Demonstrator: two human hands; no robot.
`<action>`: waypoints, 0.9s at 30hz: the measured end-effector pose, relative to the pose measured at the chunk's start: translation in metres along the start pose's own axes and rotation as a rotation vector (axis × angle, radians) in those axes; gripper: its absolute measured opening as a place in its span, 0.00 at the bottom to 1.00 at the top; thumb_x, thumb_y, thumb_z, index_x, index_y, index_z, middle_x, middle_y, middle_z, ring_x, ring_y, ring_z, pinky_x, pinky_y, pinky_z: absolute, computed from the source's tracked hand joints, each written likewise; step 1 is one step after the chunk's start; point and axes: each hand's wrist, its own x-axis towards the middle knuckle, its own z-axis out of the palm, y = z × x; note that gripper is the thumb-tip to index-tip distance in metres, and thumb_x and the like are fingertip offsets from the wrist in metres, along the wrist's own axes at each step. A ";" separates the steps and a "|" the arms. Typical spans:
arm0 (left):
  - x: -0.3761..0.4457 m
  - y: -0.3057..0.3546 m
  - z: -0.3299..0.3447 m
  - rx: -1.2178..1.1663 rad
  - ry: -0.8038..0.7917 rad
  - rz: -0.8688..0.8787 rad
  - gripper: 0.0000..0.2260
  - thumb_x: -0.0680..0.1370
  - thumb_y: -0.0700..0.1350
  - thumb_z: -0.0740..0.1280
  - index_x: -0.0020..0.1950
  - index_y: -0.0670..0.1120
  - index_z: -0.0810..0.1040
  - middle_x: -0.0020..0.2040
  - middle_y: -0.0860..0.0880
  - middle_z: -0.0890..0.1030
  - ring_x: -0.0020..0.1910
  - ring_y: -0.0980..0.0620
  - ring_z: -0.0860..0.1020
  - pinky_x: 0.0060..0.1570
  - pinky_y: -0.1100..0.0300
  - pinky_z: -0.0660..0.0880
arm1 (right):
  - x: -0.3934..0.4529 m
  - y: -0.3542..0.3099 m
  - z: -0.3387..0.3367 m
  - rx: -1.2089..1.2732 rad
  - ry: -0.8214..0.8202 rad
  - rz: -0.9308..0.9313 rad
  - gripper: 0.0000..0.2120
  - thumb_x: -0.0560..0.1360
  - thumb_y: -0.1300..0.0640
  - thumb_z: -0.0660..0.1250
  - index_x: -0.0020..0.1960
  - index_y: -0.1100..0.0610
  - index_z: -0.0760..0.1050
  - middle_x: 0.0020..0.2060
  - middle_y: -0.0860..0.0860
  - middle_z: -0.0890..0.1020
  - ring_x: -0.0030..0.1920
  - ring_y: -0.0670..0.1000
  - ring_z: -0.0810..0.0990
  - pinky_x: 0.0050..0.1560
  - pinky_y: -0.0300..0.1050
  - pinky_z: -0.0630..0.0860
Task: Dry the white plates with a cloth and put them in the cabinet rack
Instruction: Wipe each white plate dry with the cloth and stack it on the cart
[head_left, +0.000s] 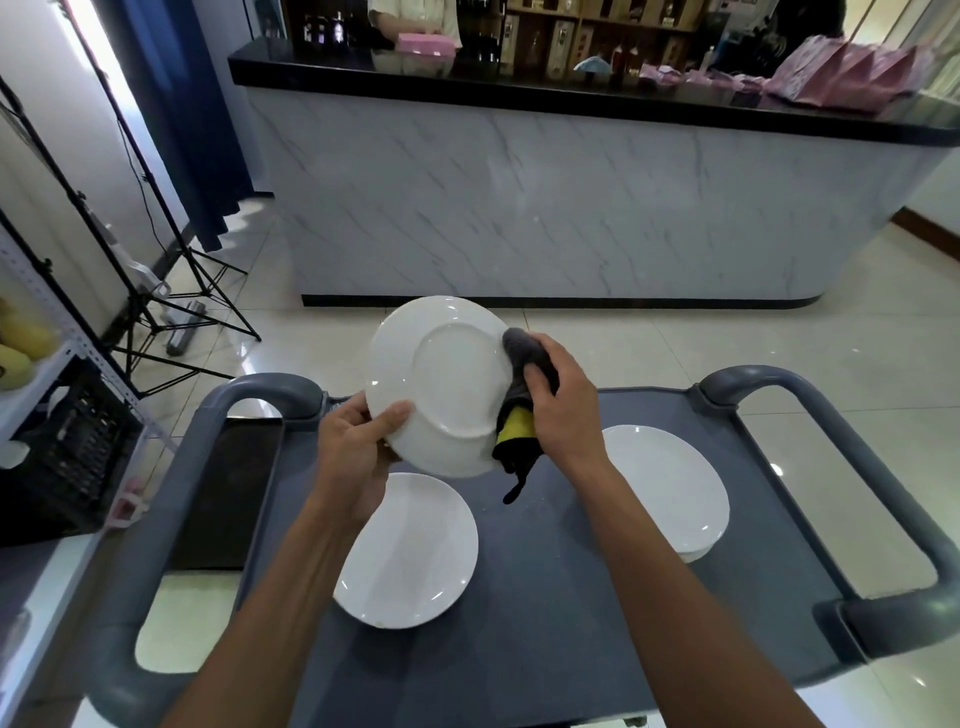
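Drying in hand: your left hand (358, 447) grips the raised white plate (441, 384) underside-up, your right hand (558, 400) clutches the cloth (519, 410) against its right edge; two plates, near-left (410, 551) and right (670, 488), wait on the cart (545, 623), none racked.

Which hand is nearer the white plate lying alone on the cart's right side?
Right. The right hand, gripping the grey and yellow cloth, hovers just left of that white plate; the left hand grips the raised plate farther left.
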 end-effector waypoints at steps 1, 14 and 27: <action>0.001 0.001 0.001 -0.035 0.013 0.002 0.08 0.74 0.36 0.69 0.52 0.41 0.82 0.45 0.46 0.85 0.43 0.49 0.82 0.40 0.51 0.82 | -0.003 0.001 0.001 0.008 0.010 -0.008 0.17 0.80 0.62 0.63 0.67 0.53 0.75 0.61 0.46 0.80 0.61 0.46 0.76 0.66 0.45 0.72; 0.012 0.003 0.018 -0.234 0.062 -0.018 0.08 0.78 0.37 0.66 0.55 0.43 0.81 0.52 0.42 0.85 0.49 0.45 0.83 0.42 0.52 0.82 | -0.058 -0.025 0.046 -0.201 0.067 -0.356 0.18 0.79 0.61 0.66 0.68 0.54 0.76 0.68 0.49 0.76 0.65 0.55 0.71 0.65 0.53 0.69; 0.011 0.008 0.008 -0.283 0.077 -0.087 0.15 0.74 0.44 0.68 0.60 0.45 0.79 0.63 0.41 0.81 0.61 0.41 0.79 0.46 0.48 0.83 | -0.063 -0.010 0.042 -0.205 0.123 -0.349 0.18 0.79 0.64 0.65 0.68 0.56 0.76 0.68 0.51 0.75 0.66 0.58 0.71 0.65 0.57 0.69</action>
